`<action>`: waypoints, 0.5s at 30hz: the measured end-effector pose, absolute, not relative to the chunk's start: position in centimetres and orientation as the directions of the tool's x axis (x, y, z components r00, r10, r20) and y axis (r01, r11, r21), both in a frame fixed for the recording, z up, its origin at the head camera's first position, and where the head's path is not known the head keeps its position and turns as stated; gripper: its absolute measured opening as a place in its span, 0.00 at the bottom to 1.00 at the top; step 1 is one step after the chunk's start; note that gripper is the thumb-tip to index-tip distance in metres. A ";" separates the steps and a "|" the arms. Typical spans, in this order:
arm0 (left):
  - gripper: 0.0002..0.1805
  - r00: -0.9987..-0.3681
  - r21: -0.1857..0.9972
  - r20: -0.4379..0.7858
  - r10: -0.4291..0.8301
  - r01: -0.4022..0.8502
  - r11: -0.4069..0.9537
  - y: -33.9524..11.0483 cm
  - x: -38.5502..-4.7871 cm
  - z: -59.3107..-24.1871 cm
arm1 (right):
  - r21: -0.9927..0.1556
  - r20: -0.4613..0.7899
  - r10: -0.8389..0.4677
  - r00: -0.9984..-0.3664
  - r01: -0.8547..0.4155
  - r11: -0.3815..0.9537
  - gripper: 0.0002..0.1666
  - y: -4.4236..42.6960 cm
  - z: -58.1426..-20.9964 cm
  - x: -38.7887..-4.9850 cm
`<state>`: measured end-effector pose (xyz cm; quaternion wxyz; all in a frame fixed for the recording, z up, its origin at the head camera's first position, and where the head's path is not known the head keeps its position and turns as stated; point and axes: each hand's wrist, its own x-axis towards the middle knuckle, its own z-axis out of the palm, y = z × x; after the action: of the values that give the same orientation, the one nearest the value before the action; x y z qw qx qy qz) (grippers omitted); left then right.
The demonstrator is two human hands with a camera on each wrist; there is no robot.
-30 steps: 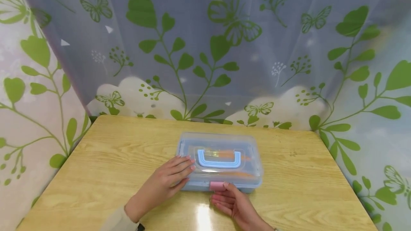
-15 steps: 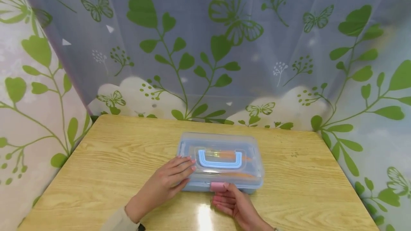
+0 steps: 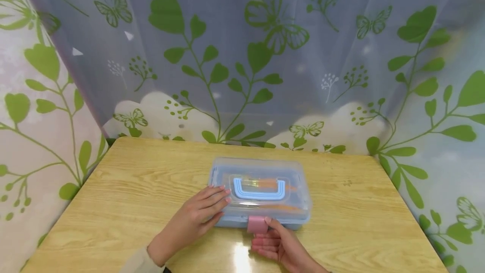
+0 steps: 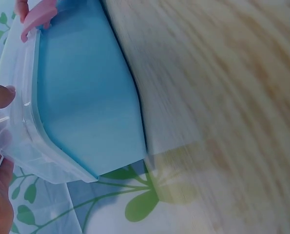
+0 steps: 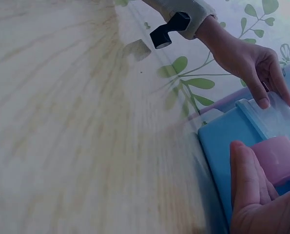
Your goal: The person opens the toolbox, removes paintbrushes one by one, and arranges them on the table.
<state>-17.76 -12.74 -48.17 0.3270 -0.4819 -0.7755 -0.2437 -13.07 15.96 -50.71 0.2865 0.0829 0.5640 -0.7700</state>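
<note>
A box with a light blue base and clear lid [image 3: 223,167] lies on the table, its blue handle [image 3: 259,195] folded flat on top. My left hand [image 3: 191,218] rests on the lid's left end with fingers extended. At the front, my right thumb touches the right edge of the pink latch [image 3: 257,224], while the other fingers of my right hand [image 3: 288,245] extend below it, holding nothing. The left wrist view shows the latch [image 4: 40,18] tilted out from the blue side [image 4: 86,92]. Orange-handled things show through the lid.
The wooden table [image 3: 144,172] extends around the box on all sides. Behind it and at both sides hangs a curtain [image 3: 227,108] with green leaves and butterflies, coming down to the table's back edge.
The pink latch has swung outward from the box front, and my right fingers have dropped slightly with it. My left hand and the box stay in place.
</note>
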 end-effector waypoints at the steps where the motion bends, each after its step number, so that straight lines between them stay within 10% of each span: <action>1: 0.25 -0.318 0.061 0.745 0.587 0.908 0.415 -12.8 -17.7 -48.2 | -0.820 -0.450 -0.357 -0.819 0.537 -0.199 0.41 16.0 -50.6 -13.0; 15: 0.23 -0.343 0.100 0.745 0.572 0.906 0.412 -12.7 -17.6 -48.4 | -0.839 -0.362 -0.503 -0.785 0.510 -0.191 0.31 17.3 -50.2 -13.1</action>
<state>-17.61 -12.72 -48.42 0.3201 -0.4755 -0.7769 -0.2606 -13.09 17.32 -50.23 0.3279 0.0031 0.5449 -0.7717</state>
